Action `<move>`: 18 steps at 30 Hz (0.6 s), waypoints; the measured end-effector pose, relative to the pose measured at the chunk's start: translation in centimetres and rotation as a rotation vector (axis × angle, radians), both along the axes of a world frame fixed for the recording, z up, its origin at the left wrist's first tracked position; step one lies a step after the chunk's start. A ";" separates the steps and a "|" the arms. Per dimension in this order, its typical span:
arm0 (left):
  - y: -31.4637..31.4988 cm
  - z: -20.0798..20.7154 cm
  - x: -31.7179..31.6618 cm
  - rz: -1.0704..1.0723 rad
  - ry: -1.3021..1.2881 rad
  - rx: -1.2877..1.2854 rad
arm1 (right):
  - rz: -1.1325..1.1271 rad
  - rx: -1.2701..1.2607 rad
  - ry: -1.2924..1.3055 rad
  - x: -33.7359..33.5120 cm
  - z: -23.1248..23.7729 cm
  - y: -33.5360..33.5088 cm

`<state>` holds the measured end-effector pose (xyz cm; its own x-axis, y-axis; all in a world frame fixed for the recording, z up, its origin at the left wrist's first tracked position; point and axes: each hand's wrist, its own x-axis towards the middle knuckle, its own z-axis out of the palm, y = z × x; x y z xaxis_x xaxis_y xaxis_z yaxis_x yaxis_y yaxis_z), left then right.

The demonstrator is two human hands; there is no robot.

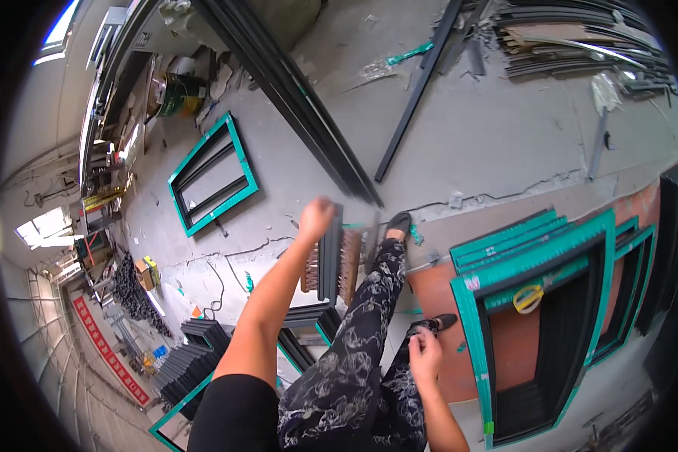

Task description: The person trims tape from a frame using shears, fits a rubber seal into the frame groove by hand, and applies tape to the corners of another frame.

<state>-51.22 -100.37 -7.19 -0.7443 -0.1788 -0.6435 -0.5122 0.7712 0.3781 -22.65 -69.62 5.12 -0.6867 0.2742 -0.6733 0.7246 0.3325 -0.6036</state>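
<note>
My left hand [316, 219] reaches forward with its fingers curled closed, beside the far end of short dark grey bars [329, 260]. Whatever it grips, if anything, is hidden and slightly blurred. Brown, bristly-looking blocks [349, 265] show on both sides of those bars. Close to my right thigh, my right hand [426, 355] is held up with thumb and fingers drawn together; I cannot make out anything in it. Right of that hand stand dark window frames [471, 331] faced with green film, and a roll of yellow tape [528, 299] is on one of them.
One green-faced frame [250, 177] lies on the concrete floor at left. Long dark profiles [294, 105] slant in from the top, with another bar [416, 94] right of them. Profiles are heaped at the far right [580, 56]. Stacked dark pieces [181, 361] stand at lower left.
</note>
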 end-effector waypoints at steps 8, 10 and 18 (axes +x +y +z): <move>-6.7 -18.1 -18.5 0.403 0.116 -0.144 | -0.030 -0.258 -0.175 -8.3 -2.0 -10.5; -4.5 -19.1 -21.0 0.480 0.035 -0.266 | -0.079 -0.223 -0.183 -8.4 -3.6 -10.3; -4.5 -19.5 -21.7 0.448 0.128 -0.097 | -0.086 -0.209 -0.155 -14.7 -7.2 -9.0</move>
<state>-72.95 -104.87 -26.71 -0.6526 -0.5549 -0.5159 -0.7562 0.5199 0.3973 -37.32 -78.62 -2.10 -0.5512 0.1709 -0.8167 0.8339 0.1451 -0.5325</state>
